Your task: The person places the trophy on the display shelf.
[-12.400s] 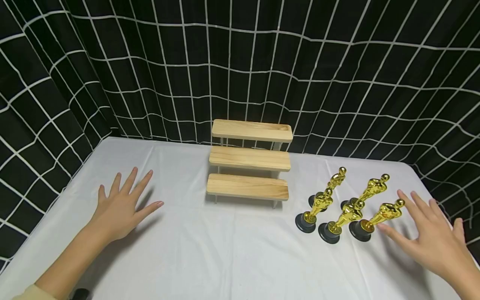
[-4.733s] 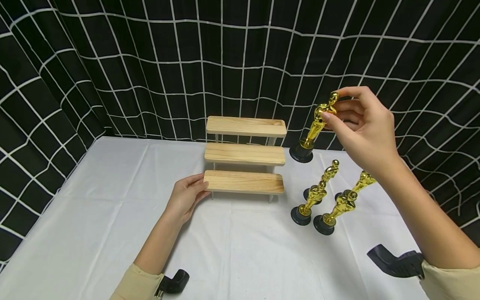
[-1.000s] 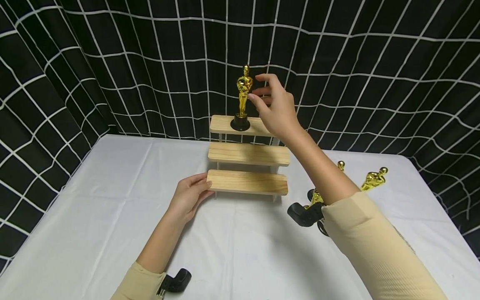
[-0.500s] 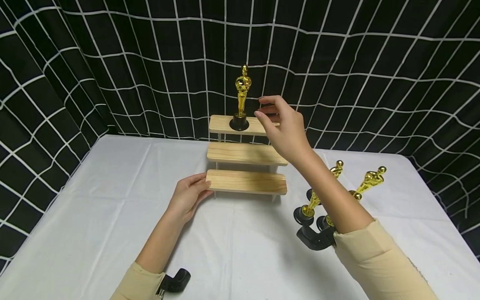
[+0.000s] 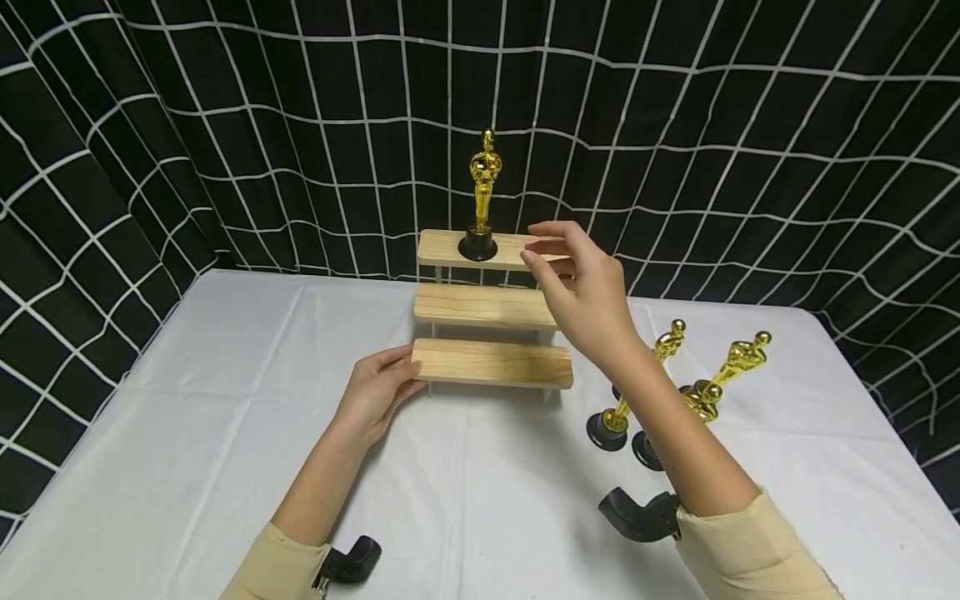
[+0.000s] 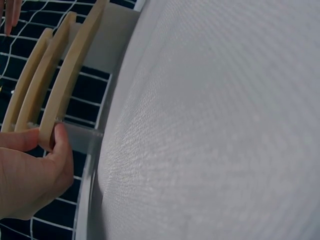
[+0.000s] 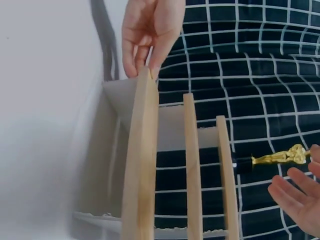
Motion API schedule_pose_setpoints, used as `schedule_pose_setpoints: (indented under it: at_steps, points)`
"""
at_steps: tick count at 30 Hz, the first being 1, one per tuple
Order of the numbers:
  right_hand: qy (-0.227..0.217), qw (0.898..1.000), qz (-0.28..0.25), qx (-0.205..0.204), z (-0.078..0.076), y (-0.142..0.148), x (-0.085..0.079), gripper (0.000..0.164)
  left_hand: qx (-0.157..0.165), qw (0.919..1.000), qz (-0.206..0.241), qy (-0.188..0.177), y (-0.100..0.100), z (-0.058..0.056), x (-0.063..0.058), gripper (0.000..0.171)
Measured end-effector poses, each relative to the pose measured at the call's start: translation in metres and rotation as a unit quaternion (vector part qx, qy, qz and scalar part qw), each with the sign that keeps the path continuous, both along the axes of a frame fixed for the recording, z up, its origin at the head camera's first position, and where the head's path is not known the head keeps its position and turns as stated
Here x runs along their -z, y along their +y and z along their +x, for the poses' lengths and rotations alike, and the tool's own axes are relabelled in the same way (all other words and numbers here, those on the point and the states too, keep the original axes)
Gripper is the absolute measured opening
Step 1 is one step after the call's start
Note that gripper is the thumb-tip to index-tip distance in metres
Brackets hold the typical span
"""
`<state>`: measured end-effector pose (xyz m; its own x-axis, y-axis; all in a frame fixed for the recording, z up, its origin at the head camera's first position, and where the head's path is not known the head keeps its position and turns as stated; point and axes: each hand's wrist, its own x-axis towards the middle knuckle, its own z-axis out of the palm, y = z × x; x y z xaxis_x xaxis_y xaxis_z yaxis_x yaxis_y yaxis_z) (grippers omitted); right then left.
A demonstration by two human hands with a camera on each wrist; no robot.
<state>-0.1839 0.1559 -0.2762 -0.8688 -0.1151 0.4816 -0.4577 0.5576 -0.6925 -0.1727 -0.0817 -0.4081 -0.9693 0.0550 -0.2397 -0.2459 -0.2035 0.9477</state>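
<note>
A three-tier wooden display stand (image 5: pixel 491 363) stands at the back middle of the table. My left hand (image 5: pixel 377 393) pinches the left end of its lowest board; in the left wrist view the thumb and fingers lie on either side of that board (image 6: pixel 66 82). On the top board, left of its middle, a gold trophy statuette (image 5: pixel 483 187) with a black base stands upright. My right hand (image 5: pixel 591 296) hovers before the right end of the upper boards, fingers loosely bent and holding nothing, apart from the statuette. The right wrist view shows the statuette (image 7: pixel 280 157) close to the fingertips.
Several more gold statuettes, among them a rear one (image 5: pixel 744 357) and a front left one (image 5: pixel 608 428), stand right of the stand, partly hidden by my right forearm. A white cloth (image 5: pixel 187 417) covers the table. A black gridded curtain (image 5: pixel 315 158) hangs behind.
One statuette has gone from the right-hand group to the top board. My left hand has taken hold of the lowest board. My right hand has let the statuette go and drawn back right and down.
</note>
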Motion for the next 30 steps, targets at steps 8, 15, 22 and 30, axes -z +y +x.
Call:
schedule_pose_setpoints:
  at_steps: [8,15,22,30]
  points:
    - [0.008,1.000,-0.015,0.002,0.017,0.005,0.011,0.031,0.001,1.0000,-0.004,-0.003,0.000,0.000,-0.001,0.043]
    - [0.009,1.000,-0.016,-0.001,0.029,0.011,0.020,0.026,0.001,1.0000,-0.006,-0.005,0.000,0.000,-0.001,0.043]
    - [0.019,1.000,-0.018,0.009,0.040,0.018,0.030,0.024,0.004,1.0000,0.000,0.001,0.000,0.000,0.000,0.043]
    - [0.035,0.999,-0.012,0.030,0.052,0.025,0.041,0.024,0.002,1.0000,0.001,0.002,0.000,0.000,0.000,0.043]
